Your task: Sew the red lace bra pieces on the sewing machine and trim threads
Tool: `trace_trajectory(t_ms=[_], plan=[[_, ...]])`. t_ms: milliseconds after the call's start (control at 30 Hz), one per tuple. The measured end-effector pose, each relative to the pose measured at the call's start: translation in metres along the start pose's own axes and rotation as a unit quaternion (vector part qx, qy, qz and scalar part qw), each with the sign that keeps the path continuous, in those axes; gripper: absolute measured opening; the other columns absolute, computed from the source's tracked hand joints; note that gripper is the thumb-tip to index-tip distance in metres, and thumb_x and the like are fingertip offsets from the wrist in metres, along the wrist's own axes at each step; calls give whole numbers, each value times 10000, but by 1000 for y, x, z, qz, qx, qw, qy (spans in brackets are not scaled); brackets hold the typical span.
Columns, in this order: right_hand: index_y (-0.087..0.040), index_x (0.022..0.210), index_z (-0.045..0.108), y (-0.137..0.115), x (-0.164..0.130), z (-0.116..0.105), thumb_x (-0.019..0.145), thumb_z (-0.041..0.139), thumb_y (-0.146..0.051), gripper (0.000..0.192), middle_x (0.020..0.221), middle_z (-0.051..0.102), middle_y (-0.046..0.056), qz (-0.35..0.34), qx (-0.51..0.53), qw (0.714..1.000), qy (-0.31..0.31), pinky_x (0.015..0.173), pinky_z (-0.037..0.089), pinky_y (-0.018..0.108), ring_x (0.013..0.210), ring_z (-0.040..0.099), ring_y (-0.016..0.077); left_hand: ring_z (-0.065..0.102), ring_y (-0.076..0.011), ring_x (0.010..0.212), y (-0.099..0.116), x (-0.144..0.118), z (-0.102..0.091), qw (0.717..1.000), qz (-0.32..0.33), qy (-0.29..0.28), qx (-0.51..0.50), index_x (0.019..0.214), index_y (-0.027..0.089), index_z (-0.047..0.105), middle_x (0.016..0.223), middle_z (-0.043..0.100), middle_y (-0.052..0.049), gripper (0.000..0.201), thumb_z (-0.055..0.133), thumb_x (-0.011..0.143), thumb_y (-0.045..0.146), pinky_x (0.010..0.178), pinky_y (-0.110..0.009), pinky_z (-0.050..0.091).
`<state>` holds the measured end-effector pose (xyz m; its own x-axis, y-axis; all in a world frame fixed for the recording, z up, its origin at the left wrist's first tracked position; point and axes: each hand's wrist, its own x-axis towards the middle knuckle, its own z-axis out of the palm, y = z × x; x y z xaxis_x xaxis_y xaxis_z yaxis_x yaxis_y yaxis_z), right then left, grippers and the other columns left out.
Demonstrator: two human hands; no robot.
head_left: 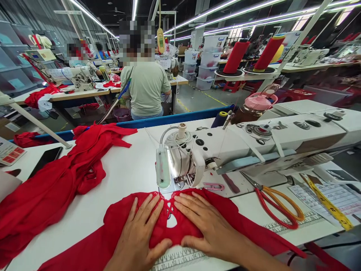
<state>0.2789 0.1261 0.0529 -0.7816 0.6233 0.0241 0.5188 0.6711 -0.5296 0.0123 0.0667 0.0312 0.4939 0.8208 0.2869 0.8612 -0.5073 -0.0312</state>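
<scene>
A red garment [180,230] lies spread on the white table in front of the sewing machine [225,146], with a keyhole opening and crossed lacing at its middle. My left hand [143,226] rests flat on the cloth left of that opening, fingers stretched out. On the right side of the opening my right hand [207,222] presses down the same way, its thumb towards the left thumb. The machine's needle area [184,181] sits just beyond the fingertips. Part of the garment is hidden under both hands.
To the left is a heap of red cloth [64,180] beside a dark phone [45,160]. Scissors [276,203], a pink thread snipper [213,186] and a yellow tape measure [328,203] lie on the right. A person [145,82] sits ahead, back turned.
</scene>
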Motion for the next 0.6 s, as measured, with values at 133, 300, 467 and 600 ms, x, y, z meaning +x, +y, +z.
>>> trace_trajectory(t_ms=[133,300,467,600], plan=[[-233,1564,342,-1,0,-1,915,612,-628,806,1596,369,80,7,-6,1000,-5,1248,182,486,1495,287,274,441,-288,1415,0,0,-1,1000,6,2,11,1564,162,307,1573,424,-82,789,586,923,530,1186,-532,323],[-242,1566,335,-2,0,-1,915,625,-610,802,1595,373,73,1,-7,1000,3,1252,171,465,1493,293,263,422,-278,1428,0,0,-1,1000,7,6,22,1561,160,311,1580,413,-71,788,575,927,547,1197,-523,298],[-242,1565,336,-1,-1,1,906,641,-607,813,1598,369,75,1,-7,1000,7,1253,162,464,1491,298,263,396,-252,1444,0,0,1,999,11,17,36,1549,154,338,1582,412,-55,781,571,925,562,1253,-482,129],[-251,1570,324,0,-1,1,907,630,-620,818,1605,356,62,1,-6,1000,5,1257,142,453,1492,295,255,362,-237,1463,0,0,1,999,11,21,36,1543,152,352,1584,411,-46,779,588,916,550,1260,-431,-21]])
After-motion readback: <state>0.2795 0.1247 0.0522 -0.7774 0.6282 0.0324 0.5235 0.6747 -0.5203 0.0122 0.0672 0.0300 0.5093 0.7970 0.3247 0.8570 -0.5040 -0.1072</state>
